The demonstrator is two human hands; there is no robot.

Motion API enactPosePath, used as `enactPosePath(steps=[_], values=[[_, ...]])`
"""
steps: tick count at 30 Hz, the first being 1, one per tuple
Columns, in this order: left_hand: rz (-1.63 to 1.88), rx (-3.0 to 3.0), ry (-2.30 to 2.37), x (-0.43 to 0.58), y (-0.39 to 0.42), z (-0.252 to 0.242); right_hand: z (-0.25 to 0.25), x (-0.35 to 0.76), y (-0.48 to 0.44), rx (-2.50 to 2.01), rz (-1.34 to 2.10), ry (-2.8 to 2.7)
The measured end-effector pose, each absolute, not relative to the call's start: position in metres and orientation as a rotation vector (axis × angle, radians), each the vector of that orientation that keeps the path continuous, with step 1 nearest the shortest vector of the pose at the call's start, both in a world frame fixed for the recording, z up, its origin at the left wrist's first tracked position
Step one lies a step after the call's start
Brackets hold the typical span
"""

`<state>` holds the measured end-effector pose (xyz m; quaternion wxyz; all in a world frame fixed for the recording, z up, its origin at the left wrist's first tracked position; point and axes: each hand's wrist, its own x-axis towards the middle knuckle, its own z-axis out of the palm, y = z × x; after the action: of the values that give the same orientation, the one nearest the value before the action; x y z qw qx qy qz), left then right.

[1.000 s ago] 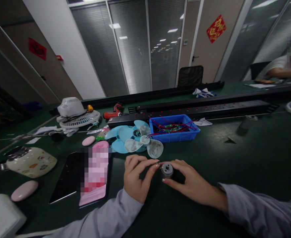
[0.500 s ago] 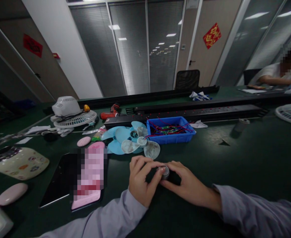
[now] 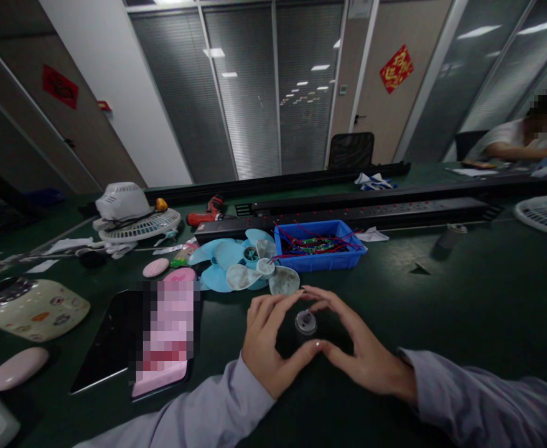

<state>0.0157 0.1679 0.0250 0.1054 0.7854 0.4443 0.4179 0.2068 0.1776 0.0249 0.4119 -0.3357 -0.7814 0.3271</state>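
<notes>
A small round metal motor (image 3: 305, 323) stands upright on the dark green table, its end face with small holes turned up. My left hand (image 3: 268, 342) curves around its left side, fingers spread apart from the thumb. From the right, my right hand (image 3: 355, 348) arches around it, also with fingers apart. The fingertips of both hands come close together beyond the motor, and the thumbs meet in front of it. One right fingertip is near the motor's top edge; I cannot tell if it touches. Behind the hands lie blue fan blades (image 3: 229, 255) and a greyish fan blade (image 3: 285, 281).
A blue bin (image 3: 320, 261) holds wired circuit boards. Another metal cylinder (image 3: 454, 235) stands to the right. Left are a phone-like pink screen (image 3: 168, 336), a black tablet (image 3: 107, 342) and a stickered bottle (image 3: 37, 308). A red drill (image 3: 206, 213) lies behind. A person (image 3: 511, 143) sits far right.
Both hands have loosened from the motor, their fingers and thumbs spreading into a ring around it. Its top face now shows. The left thumb has moved off the motor, toward me.
</notes>
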Motion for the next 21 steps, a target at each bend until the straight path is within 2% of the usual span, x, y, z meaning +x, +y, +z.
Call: enactPosePath(steps=[9, 18, 21], values=[[1.028, 2.137, 1.386, 0.019, 0.173, 0.012, 0.033, 0.197, 0.182, -0.973, 0.778, -1.874], [0.973, 2.153, 1.469, 0.020, 0.172, 0.018, 0.030, 0.206, 0.191, -0.938, 0.700, -1.741], [1.003, 2.182, 1.468, 0.019, 0.171, 0.017, 0.026, 0.222, 0.194, -1.022, 0.647, -1.849]])
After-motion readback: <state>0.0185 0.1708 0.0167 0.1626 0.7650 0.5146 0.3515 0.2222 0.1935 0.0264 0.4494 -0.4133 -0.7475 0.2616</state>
